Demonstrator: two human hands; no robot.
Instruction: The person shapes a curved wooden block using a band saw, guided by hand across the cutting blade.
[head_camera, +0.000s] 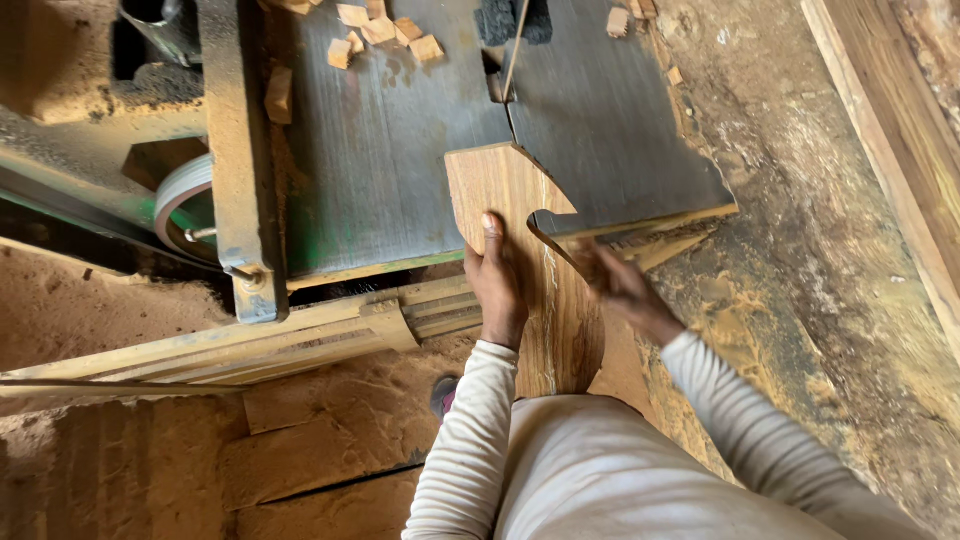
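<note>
The wooden board (515, 250) is a flat, tan plank with streaky brown grain and a curved notch sawn into its right edge, leaving a stepped, rounded head at its far end; it lies on the grey metal bench (390, 150) of a band saw, its near end hanging off the bench edge toward the person; there is one board, one thin saw blade (513, 55) standing at twelve o'clock from it, and about eight small wood offcuts (385, 35) scattered at eleven o'clock; the left hand (497, 280) lies flat on the board, fingers pressed together and pointing to twelve o'clock; the right hand (620, 285), at three o'clock of the board, is blurred, so its fingers cannot be read.
</note>
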